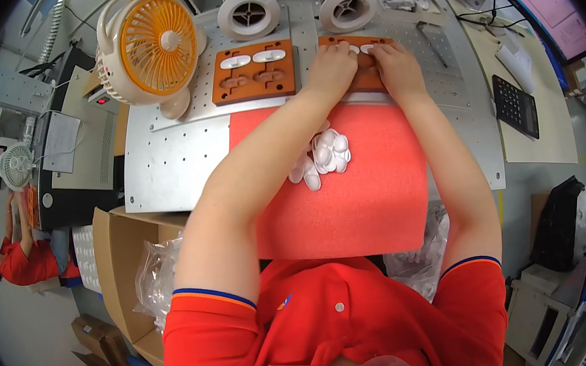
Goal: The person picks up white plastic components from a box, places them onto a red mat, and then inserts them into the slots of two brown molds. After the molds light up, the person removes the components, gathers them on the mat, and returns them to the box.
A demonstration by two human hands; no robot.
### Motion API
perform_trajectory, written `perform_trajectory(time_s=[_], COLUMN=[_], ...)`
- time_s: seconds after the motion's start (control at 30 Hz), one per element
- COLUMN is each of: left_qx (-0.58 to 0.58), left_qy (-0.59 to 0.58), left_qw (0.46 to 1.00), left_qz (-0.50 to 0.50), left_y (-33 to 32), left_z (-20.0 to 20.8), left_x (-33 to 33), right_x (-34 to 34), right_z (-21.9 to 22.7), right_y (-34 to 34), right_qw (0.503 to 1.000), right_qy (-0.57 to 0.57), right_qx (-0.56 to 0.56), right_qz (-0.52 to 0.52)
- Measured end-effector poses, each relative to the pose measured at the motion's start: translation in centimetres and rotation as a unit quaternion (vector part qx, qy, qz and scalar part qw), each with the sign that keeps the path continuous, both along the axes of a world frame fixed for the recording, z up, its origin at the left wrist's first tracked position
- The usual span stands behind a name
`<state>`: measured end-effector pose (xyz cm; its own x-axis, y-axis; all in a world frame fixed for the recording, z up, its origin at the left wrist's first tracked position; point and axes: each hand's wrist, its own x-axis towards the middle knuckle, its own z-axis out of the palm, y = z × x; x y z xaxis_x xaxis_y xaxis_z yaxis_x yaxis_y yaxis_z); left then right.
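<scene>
White pieces: two glossy ovals (pixel 366 48) sit at the worker's hands on the right block (pixel 367 81); a loose pile (pixel 331 152) rests nearer the body on the red mat (pixel 353 212).
Left hand: the left hand (pixel 332 72) reaches over the right block's left side; whether its grip pinches or only presses an oval, one cannot tell.
Right hand: the right hand (pixel 399 68) bends over the opposite side, its grip likewise too hidden to tell.
Left block: the brown left block (pixel 253 71) lies on the metal table (pixel 176 156), two ovals in its upper row.
Handling: the ovals look light, stiff and smooth, probably slippery and easily scratched.
Hold: the rim likely suits a fingertip pinch best, sparing the glossy face.
</scene>
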<state>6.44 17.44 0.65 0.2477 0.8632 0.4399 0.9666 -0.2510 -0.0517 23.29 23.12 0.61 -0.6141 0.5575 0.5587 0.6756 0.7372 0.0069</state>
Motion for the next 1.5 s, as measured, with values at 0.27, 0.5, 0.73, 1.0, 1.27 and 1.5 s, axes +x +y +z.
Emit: perform_trajectory(time_s=[0.27, 0.5, 0.73, 1.0, 1.27, 1.5], left_qx=[0.039, -0.341, -0.188, -0.006, -0.122, -0.062], left_qy=[-0.268, -0.282, -0.227, -0.24, -0.298, -0.261], left_qw=[0.954, 0.897, 0.948, 0.968, 0.942, 0.961], left_qz=[-0.131, 0.022, -0.122, -0.078, 0.098, 0.064], left_y=[-3.8, -14.1, -15.8, -17.3, -18.4, -17.5], left_z=[2.1, 5.9, 2.8, 1.6, 1.6, 1.0], left_x=[-4.3, -8.5, -11.3, -12.4, -10.3, -10.4], right_x=[-0.9, -7.0, -6.2, -5.3, -2.6, -0.3], right_z=[2.6, 5.2, 4.4, 3.7, 7.7, 11.4], right_y=[-6.4, -13.1, -12.9, -13.5, -17.6, -19.1], right_qw=[0.989, 0.904, 0.932, 0.956, 0.924, 0.917], right_qy=[0.113, -0.024, -0.078, -0.038, 0.199, 0.173], right_qx=[-0.064, -0.419, -0.352, -0.289, -0.063, -0.086], right_qz=[0.067, 0.081, 0.038, 0.033, 0.319, 0.349])
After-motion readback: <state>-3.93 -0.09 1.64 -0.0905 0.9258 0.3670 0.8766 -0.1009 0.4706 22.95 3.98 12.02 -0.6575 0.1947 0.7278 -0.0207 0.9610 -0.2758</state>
